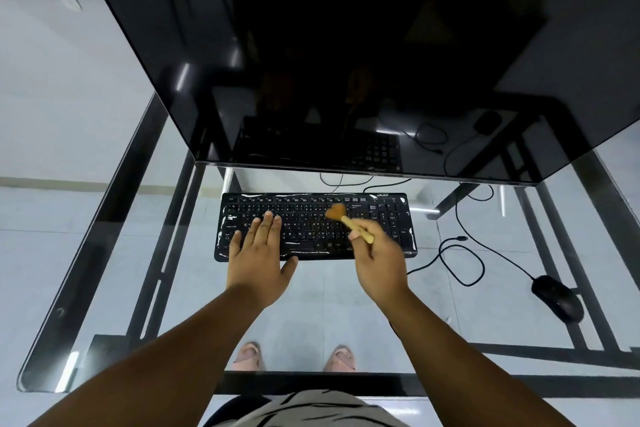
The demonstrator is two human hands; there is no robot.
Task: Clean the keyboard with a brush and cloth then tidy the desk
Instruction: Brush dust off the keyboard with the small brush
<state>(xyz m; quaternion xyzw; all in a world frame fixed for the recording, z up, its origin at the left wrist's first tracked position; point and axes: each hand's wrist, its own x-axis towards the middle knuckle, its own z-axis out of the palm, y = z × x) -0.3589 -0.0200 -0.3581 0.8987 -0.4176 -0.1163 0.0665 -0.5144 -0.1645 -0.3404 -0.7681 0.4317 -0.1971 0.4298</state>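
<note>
Your left hand [258, 255] lies flat, fingers straight and close together, on the keyboard's [315, 226] 9 o'clock half; your right hand [375, 255] pinches the brush [349, 218] handle, bristles on the keys toward 1 o'clock; the mouse [557, 298] sits at 3 o'clock on the glass desk [104, 288]; the dark monitor [346, 55] stands at 12 o'clock.

The desk [104, 218] has a clear, glossy glass top over a matt black metal frame. The monitor [346, 45] screen is glossy black and mirror-like. The keyboard [311, 229] looks like black plastic with shiny streaks. The brush [349, 218] has a pale wooden handle and soft tan bristles. At lower right, the mouse [557, 298] is smooth matt black plastic.
</note>
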